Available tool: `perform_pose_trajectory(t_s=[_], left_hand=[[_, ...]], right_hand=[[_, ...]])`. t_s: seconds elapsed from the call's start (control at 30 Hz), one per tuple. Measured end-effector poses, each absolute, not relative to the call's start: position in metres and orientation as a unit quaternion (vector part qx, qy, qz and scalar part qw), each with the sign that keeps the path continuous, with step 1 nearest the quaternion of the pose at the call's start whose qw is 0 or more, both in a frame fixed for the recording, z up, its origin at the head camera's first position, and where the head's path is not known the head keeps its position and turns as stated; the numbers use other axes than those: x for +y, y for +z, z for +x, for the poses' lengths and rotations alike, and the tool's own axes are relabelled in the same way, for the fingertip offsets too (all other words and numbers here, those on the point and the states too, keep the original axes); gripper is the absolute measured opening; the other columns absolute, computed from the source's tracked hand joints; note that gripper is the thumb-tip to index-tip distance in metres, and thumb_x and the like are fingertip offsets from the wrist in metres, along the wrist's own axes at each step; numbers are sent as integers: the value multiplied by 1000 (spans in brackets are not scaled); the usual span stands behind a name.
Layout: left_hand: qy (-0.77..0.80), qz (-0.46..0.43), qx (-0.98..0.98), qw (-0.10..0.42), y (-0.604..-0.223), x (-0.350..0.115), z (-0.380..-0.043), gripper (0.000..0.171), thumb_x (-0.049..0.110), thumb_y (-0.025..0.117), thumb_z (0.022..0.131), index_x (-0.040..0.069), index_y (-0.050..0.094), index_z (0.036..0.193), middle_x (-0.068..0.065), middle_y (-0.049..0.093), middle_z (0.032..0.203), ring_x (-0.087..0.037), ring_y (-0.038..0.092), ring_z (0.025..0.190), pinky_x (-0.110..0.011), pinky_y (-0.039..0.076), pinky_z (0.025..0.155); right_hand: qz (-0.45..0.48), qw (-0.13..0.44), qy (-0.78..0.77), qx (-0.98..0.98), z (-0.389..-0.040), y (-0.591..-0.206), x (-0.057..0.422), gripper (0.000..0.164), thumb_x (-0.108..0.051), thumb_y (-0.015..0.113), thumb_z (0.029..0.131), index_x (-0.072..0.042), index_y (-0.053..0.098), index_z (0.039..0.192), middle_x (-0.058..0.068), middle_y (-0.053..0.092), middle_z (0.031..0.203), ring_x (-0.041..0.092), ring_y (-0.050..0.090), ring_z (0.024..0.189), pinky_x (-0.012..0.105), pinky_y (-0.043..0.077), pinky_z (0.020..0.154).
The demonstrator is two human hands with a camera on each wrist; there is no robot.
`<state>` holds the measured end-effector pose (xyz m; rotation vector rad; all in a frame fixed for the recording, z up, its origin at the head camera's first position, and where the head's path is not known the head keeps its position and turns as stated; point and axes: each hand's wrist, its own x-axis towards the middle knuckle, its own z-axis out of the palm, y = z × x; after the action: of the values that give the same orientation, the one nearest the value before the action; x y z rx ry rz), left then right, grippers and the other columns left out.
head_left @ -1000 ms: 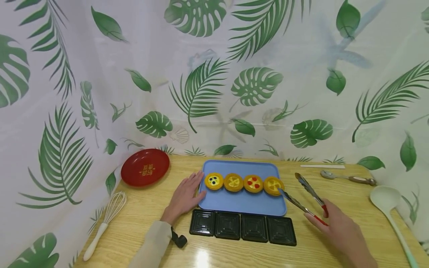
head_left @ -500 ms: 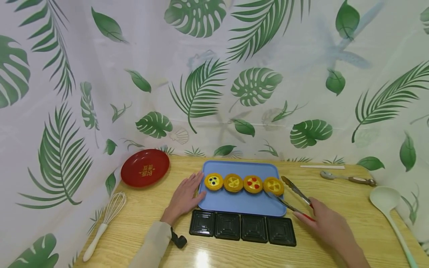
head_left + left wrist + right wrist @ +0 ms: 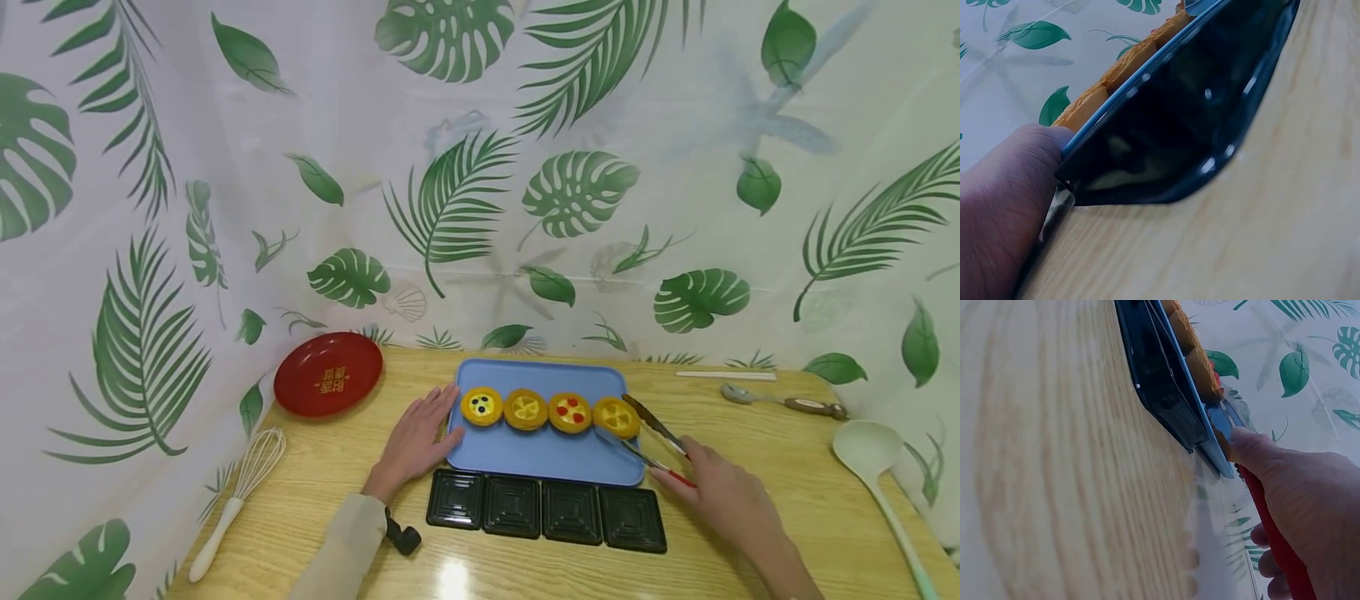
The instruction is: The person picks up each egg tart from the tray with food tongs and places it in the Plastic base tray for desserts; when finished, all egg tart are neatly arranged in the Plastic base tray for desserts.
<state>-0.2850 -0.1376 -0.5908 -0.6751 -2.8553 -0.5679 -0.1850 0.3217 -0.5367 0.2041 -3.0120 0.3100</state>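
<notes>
My left hand (image 3: 411, 440) rests at the left edge of a blue tray (image 3: 540, 457), fingers relaxed and thumb on its rim. Four egg tarts would be a row there: several tarts sit side by side, including one with dark berries (image 3: 482, 407) and one with red pieces (image 3: 570, 413). My right hand (image 3: 731, 492) grips metal tongs (image 3: 658, 427) by their red handles (image 3: 1272, 531). The tong tips stand on either side of the rightmost tart (image 3: 617, 417), one behind its right edge, the other in front. That tart still sits on the tray.
Several square black plastic trays (image 3: 512, 506) line the blue tray's front. A red plate (image 3: 327, 375) and a whisk (image 3: 238, 492) lie at left. To the right are white chopsticks (image 3: 726, 376), a metal utensil with a brown handle (image 3: 813, 407) and a pale ladle (image 3: 868, 446).
My right hand has moved left with the tongs, from the tart's right side to around the tart, and the tong arms have come closer together. The left hand has stayed in place.
</notes>
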Motion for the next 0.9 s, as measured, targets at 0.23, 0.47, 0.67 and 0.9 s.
perform_pose_trajectory(t_s=[0.23,0.47,0.67,0.9], left_hand=[[-186,-225,-953,78,-592,-137,-285,71,56,39,98,21,22,157,5,24,161,-21,21,148,-46,18,119],[-183,-225,-954,76,-592,-138,-286,71,57,38,97,22,22,157,7,22,161,-20,20,148,-45,17,119],[-182,-223,-955,74,-592,-138,-287,72,58,37,97,22,21,157,8,21,161,-20,20,148,-45,17,119],[-182,-222,-955,74,-594,-138,-287,72,59,37,97,23,21,157,8,21,161,-19,19,148,-44,17,119]], right_hand=[[66,53,96,-992,-187,-540,321,68,-71,50,87,-10,52,117,6,58,79,22,53,58,39,37,42],[73,62,85,-992,-189,-540,322,66,-69,51,88,-11,51,120,10,61,81,26,56,57,40,38,40],[77,57,81,-992,-188,-537,323,67,-68,50,89,-10,50,124,16,66,96,29,61,63,41,42,42],[74,49,97,-991,-187,-532,324,66,-68,49,89,-11,52,121,10,64,89,24,60,62,39,40,42]])
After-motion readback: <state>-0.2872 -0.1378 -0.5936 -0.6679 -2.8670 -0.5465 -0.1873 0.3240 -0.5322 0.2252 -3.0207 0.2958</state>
